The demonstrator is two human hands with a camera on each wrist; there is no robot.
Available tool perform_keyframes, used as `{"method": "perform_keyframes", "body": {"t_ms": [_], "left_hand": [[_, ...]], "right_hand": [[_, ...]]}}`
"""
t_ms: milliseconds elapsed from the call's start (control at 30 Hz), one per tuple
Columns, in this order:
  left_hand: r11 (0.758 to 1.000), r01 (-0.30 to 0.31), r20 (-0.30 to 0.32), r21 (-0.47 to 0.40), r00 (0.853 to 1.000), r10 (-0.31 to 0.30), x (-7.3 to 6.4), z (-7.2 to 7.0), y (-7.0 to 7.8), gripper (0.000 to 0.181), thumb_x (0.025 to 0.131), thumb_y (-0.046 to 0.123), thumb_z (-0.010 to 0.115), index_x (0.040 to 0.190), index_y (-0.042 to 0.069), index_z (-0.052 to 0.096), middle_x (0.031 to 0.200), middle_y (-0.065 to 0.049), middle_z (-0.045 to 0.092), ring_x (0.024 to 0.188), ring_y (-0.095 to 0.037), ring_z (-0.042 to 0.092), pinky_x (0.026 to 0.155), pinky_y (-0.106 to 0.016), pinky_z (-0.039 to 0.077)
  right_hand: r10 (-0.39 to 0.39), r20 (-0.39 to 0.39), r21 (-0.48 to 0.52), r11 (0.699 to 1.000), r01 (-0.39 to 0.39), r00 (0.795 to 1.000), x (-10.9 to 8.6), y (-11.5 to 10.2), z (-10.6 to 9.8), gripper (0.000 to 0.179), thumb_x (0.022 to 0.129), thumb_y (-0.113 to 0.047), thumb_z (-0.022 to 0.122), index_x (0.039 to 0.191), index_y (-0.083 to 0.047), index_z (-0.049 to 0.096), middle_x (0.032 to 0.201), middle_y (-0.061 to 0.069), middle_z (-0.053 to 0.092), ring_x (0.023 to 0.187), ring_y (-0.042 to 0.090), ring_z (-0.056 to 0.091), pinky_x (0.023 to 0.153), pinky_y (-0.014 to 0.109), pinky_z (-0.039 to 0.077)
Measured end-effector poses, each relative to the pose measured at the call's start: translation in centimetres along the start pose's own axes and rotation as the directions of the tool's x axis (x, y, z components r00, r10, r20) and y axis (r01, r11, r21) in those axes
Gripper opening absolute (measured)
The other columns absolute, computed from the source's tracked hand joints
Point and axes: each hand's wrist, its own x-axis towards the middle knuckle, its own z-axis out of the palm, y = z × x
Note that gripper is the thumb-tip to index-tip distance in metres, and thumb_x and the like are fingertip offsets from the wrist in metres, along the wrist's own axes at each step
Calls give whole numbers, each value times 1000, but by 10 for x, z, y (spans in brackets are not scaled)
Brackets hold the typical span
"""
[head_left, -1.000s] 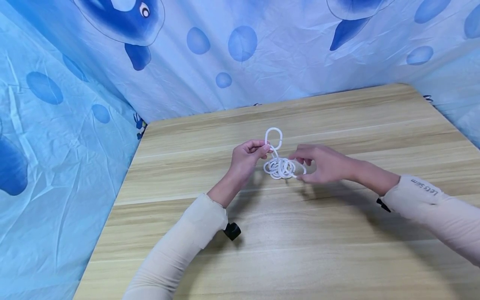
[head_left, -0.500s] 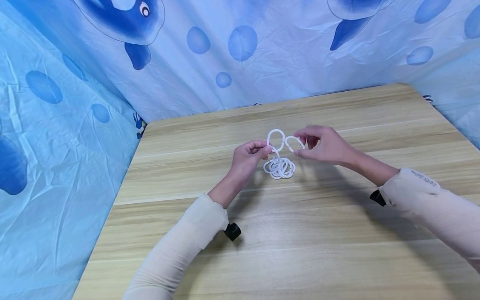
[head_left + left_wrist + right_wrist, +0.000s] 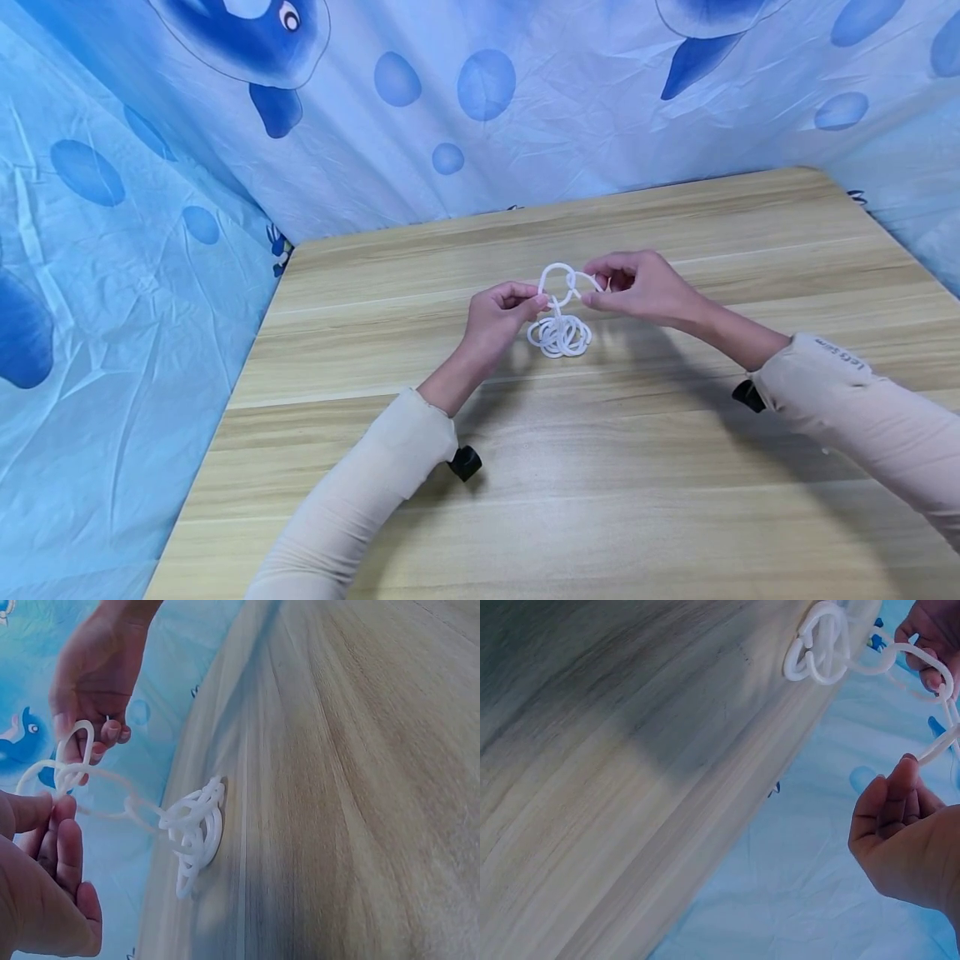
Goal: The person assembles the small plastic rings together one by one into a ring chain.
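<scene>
My left hand (image 3: 498, 321) pinches a white plastic chain link (image 3: 557, 267) between thumb and fingers, raised over the table. From it a further link runs down to a heap of white links (image 3: 558, 337) on the wood. To the right, my right hand (image 3: 645, 287) pinches another white link (image 3: 587, 277), which crosses the right side of the left hand's link. The left wrist view shows both links (image 3: 84, 733) overlapping between the hands; whether they are hooked together is hard to tell. In the right wrist view, a gap shows in a heaped link (image 3: 807, 646).
The wood-grain table (image 3: 600, 500) spreads around the hands. A blue curtain with whale and bubble prints (image 3: 450, 83) hangs behind its back edge and along the left. Black wrist cameras (image 3: 465, 463) sit under the cuffs.
My right hand has lifted a link up from the heap's right side and brought it left against the link in my left hand. The left hand has hardly moved.
</scene>
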Motion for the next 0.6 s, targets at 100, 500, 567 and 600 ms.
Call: {"method": "perform_keyframes", "body": {"t_ms": [100, 500, 567, 600], "left_hand": [[1000, 3, -14, 13, 1000, -3, 0, 1, 0, 14, 86, 10, 72, 96, 0, 70, 85, -10, 72, 96, -41, 63, 87, -48, 51], [997, 23, -50, 80, 999, -19, 0, -1, 0, 27, 83, 12, 76, 107, 2, 69, 89, -6, 69, 83, -14, 63, 72, -19, 50], [996, 19, -74, 90, 997, -13, 0, -1, 0, 32, 83, 12, 76, 112, 2, 66, 91, -5, 67, 82, -11, 60, 71, -19, 49], [996, 16, -82, 88, 997, -9, 0, -1, -1, 34, 83, 12, 76, 113, 1, 64, 91, -4, 66, 82, -10, 59, 72, -19, 48]], "right_hand": [[-7, 3, 1, 1000, 7, 1000, 1, -1, 1, 31, 81, -19, 78, 107, -5, 70, 80, 8, 57, 67, 18, 46, 54, 21, 36], [-12, 37, 23, 1000, 11, 999, 2, -4, 3, 30, 82, -20, 76, 107, -5, 70, 80, 8, 57, 67, 18, 47, 55, 22, 36], [-5, 39, 22, 1000, 4, 999, 3, -4, 3, 29, 82, -20, 77, 105, -6, 71, 80, 8, 57, 67, 18, 47, 55, 22, 36], [-1, 42, 20, 1000, 1, 999, 3, -4, 3, 29, 81, -21, 77, 105, -6, 71, 80, 8, 57, 67, 18, 47, 55, 22, 36]]}}
